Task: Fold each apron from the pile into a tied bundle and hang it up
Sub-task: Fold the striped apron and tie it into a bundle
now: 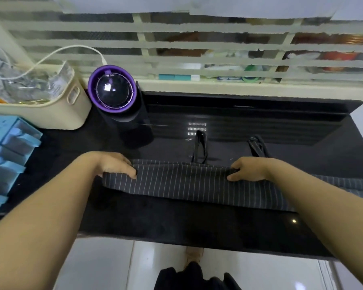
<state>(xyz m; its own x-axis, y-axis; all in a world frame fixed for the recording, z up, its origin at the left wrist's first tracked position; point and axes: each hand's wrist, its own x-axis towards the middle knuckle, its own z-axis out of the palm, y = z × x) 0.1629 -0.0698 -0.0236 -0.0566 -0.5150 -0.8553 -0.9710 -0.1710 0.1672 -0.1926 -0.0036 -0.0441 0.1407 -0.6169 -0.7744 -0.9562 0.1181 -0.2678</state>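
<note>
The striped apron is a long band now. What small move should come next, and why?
Probably fold the far edge toward you: the left hand and right hand both pinch that edge of the apron, which lies flat.

No text, label, brand or number legible anywhere in view.

- 10 o'clock: clear wrappers (pixel 32 86) in the cream basket (pixel 57 117) carry dark print-like marks, too blurred to read.
- 12 to 2 o'clock: packaged goods (pixel 340 57) behind the slatted screen (pixel 197 45) show colour only; no lettering resolves.
- 11 o'clock: the purple-rimmed canister (pixel 112 88) shows only a glare patch on its dome.
</note>
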